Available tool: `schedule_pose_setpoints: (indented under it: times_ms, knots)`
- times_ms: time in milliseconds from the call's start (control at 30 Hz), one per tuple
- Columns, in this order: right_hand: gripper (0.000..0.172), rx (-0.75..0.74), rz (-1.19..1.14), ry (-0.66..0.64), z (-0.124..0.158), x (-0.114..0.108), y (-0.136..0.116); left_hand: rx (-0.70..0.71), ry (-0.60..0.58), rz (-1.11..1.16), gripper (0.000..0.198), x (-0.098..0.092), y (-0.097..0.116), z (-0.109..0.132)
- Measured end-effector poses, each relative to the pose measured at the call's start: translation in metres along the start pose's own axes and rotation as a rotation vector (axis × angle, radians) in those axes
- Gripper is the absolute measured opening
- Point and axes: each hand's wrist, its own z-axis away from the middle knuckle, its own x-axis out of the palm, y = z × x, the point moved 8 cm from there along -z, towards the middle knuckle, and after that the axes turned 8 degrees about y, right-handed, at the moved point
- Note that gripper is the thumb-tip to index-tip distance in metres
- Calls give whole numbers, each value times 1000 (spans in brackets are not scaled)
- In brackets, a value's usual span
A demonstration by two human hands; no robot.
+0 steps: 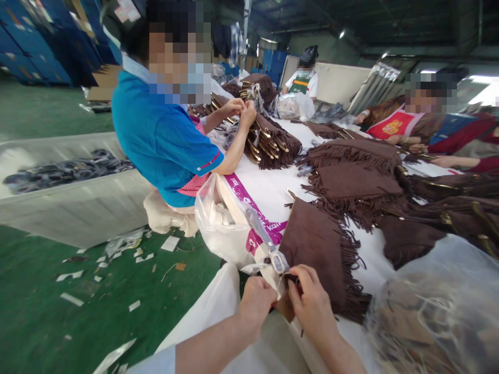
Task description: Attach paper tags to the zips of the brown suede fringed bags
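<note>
A metal-coloured buckle (279, 261) on a grey, plastic-wrapped strap (260, 228) lies at the table's near edge, just beyond my hands. My left hand (255, 304) is closed in a pinch on the wrapped strap's near end, below the buckle. Closed as well, my right hand (312, 304) pinches a small dark brown piece close by, partly hidden by the fingers. Under and beside the right hand lies a brown fringed panel (312, 244), its fringe hanging to the right.
A clear plastic bag (432, 306) fills the near right. Piles of brown fringed pieces (358, 182) with gold-coloured parts cover the table. A co-worker in blue (159, 135) sits at the left, beside a white bin (78, 208). Scraps litter the green floor (148, 306).
</note>
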Motion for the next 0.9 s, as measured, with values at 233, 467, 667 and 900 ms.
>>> schedule_pose_setpoints:
  times_ms: [233,467,667,900]
  knots:
    - [29,203,-20,-25,25,5,-2,97,-30,-196,8,-7,-2,11]
    - [31,490,-195,-165,37,34,13,213,-63,-289,18,-5,2,16]
    - [33,510,-361,-145,47,36,15,179,-145,-185,6,-9,9,13]
    - [33,489,-420,-153,57,37,13,-76,-215,-38,9,7,4,3]
